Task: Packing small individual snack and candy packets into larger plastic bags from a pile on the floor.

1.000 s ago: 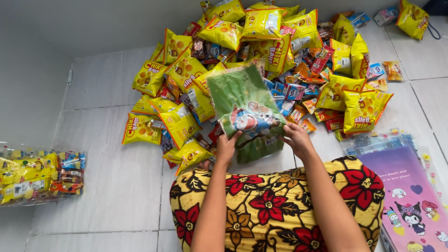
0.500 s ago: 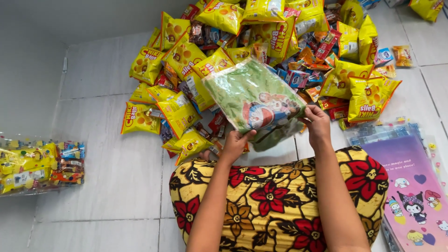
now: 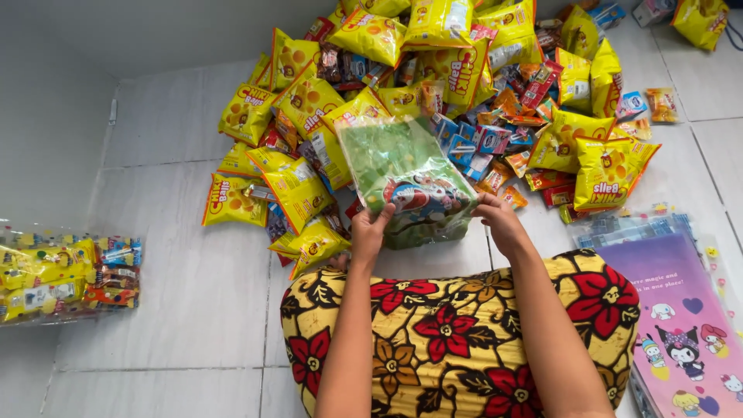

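Green bag: a clear plastic bag (image 3: 406, 179) with a green leaf-patterned print and a cartoon picture near its lower edge stood in front of the knees, at the 6 o'clock edge of the snack pile, held just above the floor.
Change: half a second earlier the bag was tipped toward 2 o'clock and lifted higher; now it had come back down and squared up, its bottom bulging as if being opened out.
What that meant: judged from this, the bag was being readied rather than filled; nothing showed inside it.
Left hand: the left hand (image 3: 368, 232) pinched the bag's lower corner at 7 o'clock, its grip closed narrow on the film.
Right hand: the right hand (image 3: 499, 220) pinched the opposite corner at 5 o'clock, its grip likewise closed on the film.
Bag material: thin, glossy, crinkled film, soft and shapeless.
Snack pile: puffed yellow pillow packs (image 3: 298, 193) with shiny foil skins lay heaped from 10 to 2 o'clock, mixed with small blue, red and orange sachets (image 3: 484, 143).
Floor: pale matt tiles (image 3: 186, 255) with thin grout lines.
Lap: a yellow cloth (image 3: 441, 333) with red flowers covered the knees at 6 o'clock.
Far left: filled clear bags (image 3: 62, 279) of mixed snacks lay at 9 o'clock, well apart.
Right: a flat purple sheet (image 3: 681, 310) with cartoon figures lay at 4 o'clock.
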